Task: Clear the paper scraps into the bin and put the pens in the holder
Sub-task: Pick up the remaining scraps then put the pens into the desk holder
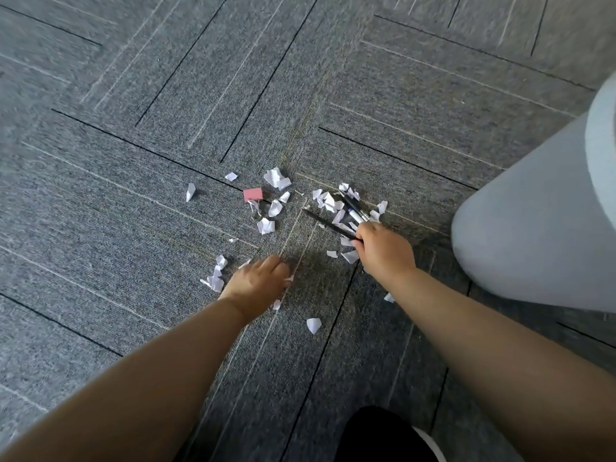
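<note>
Several white paper scraps [276, 177] lie scattered on the grey carpet [133, 201]. My right hand [383, 250] is closed around pens [355, 210]: a thin black one pointing up-left and a thicker one with a blue and silver barrel. My left hand [258, 283] rests palm down on the carpet among scraps, fingers together; a small scrap shows at its fingertips, and I cannot tell whether it grips it. More scraps [215, 278] lie just left of that hand, and one scrap [313, 325] sits between my forearms.
A pink binder clip [252, 195] lies among the scraps at centre. A large pale grey rounded bin [533, 228] stands at the right edge. A dark trouser leg and shoe [390, 435] show at the bottom.
</note>
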A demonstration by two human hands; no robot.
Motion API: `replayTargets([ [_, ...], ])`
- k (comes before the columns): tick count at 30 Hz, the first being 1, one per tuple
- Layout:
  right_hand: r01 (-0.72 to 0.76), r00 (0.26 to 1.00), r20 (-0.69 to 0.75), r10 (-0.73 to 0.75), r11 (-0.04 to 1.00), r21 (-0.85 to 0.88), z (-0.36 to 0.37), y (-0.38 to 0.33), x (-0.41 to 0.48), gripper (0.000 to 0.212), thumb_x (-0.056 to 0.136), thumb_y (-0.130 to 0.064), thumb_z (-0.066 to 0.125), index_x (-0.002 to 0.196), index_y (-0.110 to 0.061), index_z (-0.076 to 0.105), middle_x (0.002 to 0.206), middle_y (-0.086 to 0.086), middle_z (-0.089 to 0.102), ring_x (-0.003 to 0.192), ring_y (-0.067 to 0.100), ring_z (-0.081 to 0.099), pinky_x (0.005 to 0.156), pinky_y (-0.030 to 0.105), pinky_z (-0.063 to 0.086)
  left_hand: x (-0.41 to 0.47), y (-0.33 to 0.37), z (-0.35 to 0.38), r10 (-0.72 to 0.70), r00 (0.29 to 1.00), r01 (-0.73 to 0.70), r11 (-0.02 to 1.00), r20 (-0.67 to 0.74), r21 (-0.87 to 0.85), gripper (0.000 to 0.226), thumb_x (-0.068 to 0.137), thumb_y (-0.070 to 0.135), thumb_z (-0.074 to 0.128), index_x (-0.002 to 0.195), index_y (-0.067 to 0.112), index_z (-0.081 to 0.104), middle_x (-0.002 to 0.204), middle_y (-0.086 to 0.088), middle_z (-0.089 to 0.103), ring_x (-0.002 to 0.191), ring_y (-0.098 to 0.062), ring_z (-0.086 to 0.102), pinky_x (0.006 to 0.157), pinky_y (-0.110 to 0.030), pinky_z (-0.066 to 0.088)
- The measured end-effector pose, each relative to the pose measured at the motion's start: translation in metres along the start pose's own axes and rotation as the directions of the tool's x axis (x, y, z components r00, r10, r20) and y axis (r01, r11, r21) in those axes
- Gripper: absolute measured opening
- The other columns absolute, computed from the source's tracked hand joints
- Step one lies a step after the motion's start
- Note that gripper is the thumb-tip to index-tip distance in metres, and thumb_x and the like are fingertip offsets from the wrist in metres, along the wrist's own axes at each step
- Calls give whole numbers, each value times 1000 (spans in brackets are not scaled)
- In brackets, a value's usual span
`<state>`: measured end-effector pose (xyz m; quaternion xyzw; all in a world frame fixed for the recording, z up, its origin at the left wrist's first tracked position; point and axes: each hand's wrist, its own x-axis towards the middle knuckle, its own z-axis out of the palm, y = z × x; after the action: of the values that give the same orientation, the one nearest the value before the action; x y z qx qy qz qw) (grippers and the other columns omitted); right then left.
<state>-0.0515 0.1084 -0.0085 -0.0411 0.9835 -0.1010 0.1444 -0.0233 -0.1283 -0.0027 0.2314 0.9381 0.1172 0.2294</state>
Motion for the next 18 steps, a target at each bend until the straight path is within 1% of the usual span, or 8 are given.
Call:
replayTargets([
  [2, -29, 997, -73, 30, 999, 25, -2, 6, -2, 21, 94, -25, 48, 100, -5, 54, 100, 10, 56, 73, 23, 50, 53, 30, 38, 7, -2, -3, -49, 999, 49, 999, -13, -13, 15, 95, 23, 41, 105, 16, 50, 98, 5, 47, 79, -12, 51, 82, -30, 49],
  [5, -85, 979, -181, 89, 996, 31, -6, 17, -6, 22, 87, -23, 59, 98, -3, 58, 106, 15, 53, 94, 31, 50, 63, 37, 48, 18, 0, -11, -91, 995, 89, 995, -47, -51, 16, 94, 21, 42, 108, 17, 50, 100, 5, 48, 79, -13, 51, 81, -29, 48],
  [7, -127, 981, -143, 128, 992, 16, -9, 22, -6, 26, 87, -24, 60, 103, -5, 54, 112, 14, 51, 102, 30, 48, 73, 38, 50, 25, 2, -16, -94, 993, 90, 994, -69, -67, 18, 94, 20, 42, 111, 18, 50, 106, 3, 50, 82, -13, 54, 82, -29, 49],
  [8, -140, 983, -117, 141, 990, 18, -10, 23, -5, 28, 87, -23, 58, 107, -6, 51, 114, 13, 51, 103, 29, 48, 74, 37, 49, 28, 3, -17, -87, 993, 83, 995, -75, -48, 20, 94, 19, 42, 113, 18, 48, 109, 3, 50, 87, -13, 54, 86, -30, 48],
  [11, -140, 988, -61, 141, 990, 9, -16, 24, 3, 34, 86, -23, 59, 114, -8, 45, 114, 12, 52, 99, 27, 51, 69, 34, 47, 35, 3, -20, -61, 995, 63, 998, -84, 18, 25, 94, 22, 41, 119, 20, 43, 116, 1, 45, 102, -12, 50, 97, -33, 42],
  [15, -165, 984, 44, 171, 980, -116, -23, 23, 12, 45, 82, -29, 63, 117, -8, 44, 126, 14, 36, 97, 27, 49, 61, 31, 45, 39, 4, -25, -52, 996, 55, 998, -78, 40, 28, 94, 26, 39, 121, 21, 41, 120, 1, 43, 107, -13, 46, 98, -33, 38],
  [16, -166, 983, 51, 176, 973, -160, -24, 22, 13, 45, 82, -31, 63, 116, -9, 45, 127, 14, 34, 97, 27, 48, 62, 30, 45, 40, 4, -25, -44, 996, 48, 998, -84, 46, 27, 94, 26, 39, 120, 21, 41, 120, 1, 43, 107, -13, 46, 98, -32, 38],
  [18, -148, 986, 40, 163, 957, -250, -24, 21, 15, 47, 82, -37, 62, 116, -9, 47, 126, 14, 34, 101, 27, 45, 71, 32, 46, 42, 4, -27, -37, 996, 41, 998, -87, 48, 28, 93, 28, 40, 120, 21, 40, 119, 2, 43, 107, -13, 45, 98, -32, 37],
])
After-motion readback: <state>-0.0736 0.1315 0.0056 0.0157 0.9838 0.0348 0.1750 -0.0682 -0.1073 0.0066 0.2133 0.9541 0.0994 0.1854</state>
